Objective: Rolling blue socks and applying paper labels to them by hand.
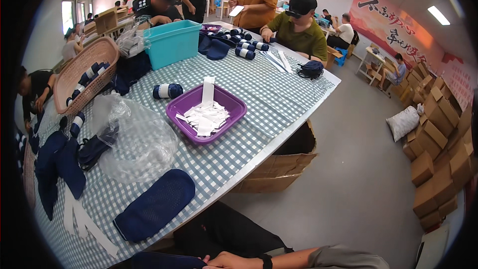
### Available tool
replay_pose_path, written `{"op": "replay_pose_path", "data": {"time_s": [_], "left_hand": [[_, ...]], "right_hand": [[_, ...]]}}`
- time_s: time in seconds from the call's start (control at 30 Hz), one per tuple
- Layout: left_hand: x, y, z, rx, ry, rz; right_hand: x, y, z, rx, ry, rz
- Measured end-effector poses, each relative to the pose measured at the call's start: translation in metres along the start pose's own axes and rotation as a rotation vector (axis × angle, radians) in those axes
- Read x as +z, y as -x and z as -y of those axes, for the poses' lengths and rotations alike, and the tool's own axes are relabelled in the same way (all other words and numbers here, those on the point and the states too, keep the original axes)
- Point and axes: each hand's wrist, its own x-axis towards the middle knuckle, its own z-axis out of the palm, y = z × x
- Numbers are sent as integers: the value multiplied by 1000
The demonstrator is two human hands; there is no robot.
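At six o'clock, one of the person's hands, a dark band at its wrist, rests against a dark navy piece on the lap; which hand it is cannot be told. A flat navy sock lies at seven o'clock on the checked table. Toward the centre stands a purple tray of white paper slips, with crumpled clear plastic at nine o'clock.

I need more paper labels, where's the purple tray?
In the head view, the purple tray sits mid-table on the checked cloth, right of the clear plastic bag and just below a rolled navy sock bundle.
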Motion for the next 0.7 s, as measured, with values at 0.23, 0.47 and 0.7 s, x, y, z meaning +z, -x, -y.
{"op": "replay_pose_path", "data": {"time_s": [0.23, 0.47, 0.7], "left_hand": [[-20, 11, 19, 67, -104, -185], [-17, 1, -5, 175, 115, -620], [-29, 1, -40, 201, 14, -398]], "right_hand": [[9, -4, 10, -38, -92, 41], [5, -2, -8, 242, -314, 22], [6, -11, 24, 82, -135, 156]]}}
